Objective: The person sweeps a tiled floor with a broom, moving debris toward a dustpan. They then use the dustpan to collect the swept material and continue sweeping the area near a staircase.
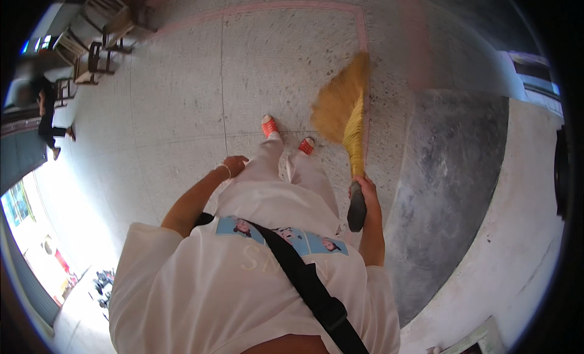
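Note:
In my right hand (365, 188) is a broom (353, 126) with a fan of yellow-brown straw bristles, a yellow bound neck and a dark handle grip. My fingers wrap round it near the top of the grip. The handle's end points back toward me, and the bristles spread ahead over the floor, right of my feet. Their tips look slightly blurred. Beside my left thigh hangs my left hand (236, 165), with a light bracelet on the wrist. It appears empty, the fingers loosely bent and partly hidden against the light trousers (277, 199).
Concrete floor (176, 98) with faded pink lines lies around my orange shoes (269, 125). A dark grey painted band (453, 189) and a pale wall (529, 208) run along the right. Wooden chairs (76, 49) stand far left, near a person in dark clothes (45, 110). Bright doorway at left.

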The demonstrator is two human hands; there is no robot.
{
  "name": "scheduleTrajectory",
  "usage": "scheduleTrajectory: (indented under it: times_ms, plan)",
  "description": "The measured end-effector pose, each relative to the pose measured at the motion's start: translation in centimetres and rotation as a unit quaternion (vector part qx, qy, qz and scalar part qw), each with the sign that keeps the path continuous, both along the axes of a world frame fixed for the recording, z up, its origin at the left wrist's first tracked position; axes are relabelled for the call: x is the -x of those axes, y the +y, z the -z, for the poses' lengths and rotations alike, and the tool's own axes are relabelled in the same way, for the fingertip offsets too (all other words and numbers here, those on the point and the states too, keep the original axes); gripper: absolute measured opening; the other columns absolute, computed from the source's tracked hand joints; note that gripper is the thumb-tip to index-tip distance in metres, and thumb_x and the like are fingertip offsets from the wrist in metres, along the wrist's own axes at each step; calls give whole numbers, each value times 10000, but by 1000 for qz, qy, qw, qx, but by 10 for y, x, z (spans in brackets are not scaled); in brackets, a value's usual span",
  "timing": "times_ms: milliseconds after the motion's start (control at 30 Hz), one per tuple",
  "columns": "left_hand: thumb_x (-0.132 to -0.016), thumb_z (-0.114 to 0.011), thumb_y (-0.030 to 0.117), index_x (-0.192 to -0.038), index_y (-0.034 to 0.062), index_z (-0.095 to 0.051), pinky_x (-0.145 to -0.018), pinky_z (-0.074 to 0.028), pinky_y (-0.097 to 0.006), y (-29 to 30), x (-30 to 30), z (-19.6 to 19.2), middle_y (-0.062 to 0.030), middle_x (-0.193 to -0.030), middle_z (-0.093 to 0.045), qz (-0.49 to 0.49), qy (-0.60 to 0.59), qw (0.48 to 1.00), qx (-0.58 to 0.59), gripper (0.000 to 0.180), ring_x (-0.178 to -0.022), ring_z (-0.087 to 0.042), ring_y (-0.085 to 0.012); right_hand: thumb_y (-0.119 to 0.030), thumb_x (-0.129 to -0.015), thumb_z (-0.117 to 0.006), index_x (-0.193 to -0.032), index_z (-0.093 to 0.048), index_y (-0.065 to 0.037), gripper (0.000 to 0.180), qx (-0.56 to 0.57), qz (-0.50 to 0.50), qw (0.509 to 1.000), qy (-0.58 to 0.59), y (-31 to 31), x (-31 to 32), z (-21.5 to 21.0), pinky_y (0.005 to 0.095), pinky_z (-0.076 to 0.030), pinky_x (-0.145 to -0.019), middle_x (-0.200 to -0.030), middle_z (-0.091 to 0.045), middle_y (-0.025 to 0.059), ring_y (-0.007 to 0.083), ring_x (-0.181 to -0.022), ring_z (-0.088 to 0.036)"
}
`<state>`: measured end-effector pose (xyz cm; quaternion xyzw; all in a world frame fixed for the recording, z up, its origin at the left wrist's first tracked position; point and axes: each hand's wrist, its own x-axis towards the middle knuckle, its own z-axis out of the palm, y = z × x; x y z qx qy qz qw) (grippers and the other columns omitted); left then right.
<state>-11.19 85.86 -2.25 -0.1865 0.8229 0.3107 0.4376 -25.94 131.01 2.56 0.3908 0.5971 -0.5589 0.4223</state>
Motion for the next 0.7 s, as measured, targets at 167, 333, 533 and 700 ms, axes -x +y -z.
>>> scheduleTrajectory:
  times_ms: [167, 333, 533, 700]
  plan:
    - [-804, -438, 192, -1038, 136, -598, -879, -419, -353, 20, -17, -18, -121, -1052, -591, 11, 34, 999, 5, 289, -992, -547, -285, -225, -790, -560, -1132, -488, -119, 365, 13, -40, 999, -10, 14, -1, 0, 352, -459, -395, -597, -532, 101, 212, -443, -529]
    - [-802, -461, 190, -1006, 125, -618, -863, -423, -343, 69, -86, 12, -106, -1031, -601, -43, 66, 995, 58, 265, -967, -557, -280, -342, -811, -536, -997, -509, -93, 312, 20, -78, 997, 3, 51, -4, 4, 300, -474, -429, -609, -555, 98, 191, -471, -546]
    - [-787, -529, 222, -1016, 138, -626, -854, -426, -351, 148, -138, -2, -118, -1026, -605, -313, 54, 948, 13, 263, -978, -553, -287, -409, -799, -545, -850, -518, -69, 345, 1, -75, 997, -35, 91, -21, -15, 266, -462, -497, -638, -545, 60, 161, -521, -526]
    - [-781, -492, 155, -999, 151, -636, -807, -449, -351, 192, -172, -29, -129, -953, -627, -340, 73, 936, 64, 262, -889, -588, -277, -432, -805, -533, -804, -520, -62, 370, 37, -49, 997, -52, 130, -46, -37, 254, -441, -536, -639, -528, 46, 146, -560, -498]
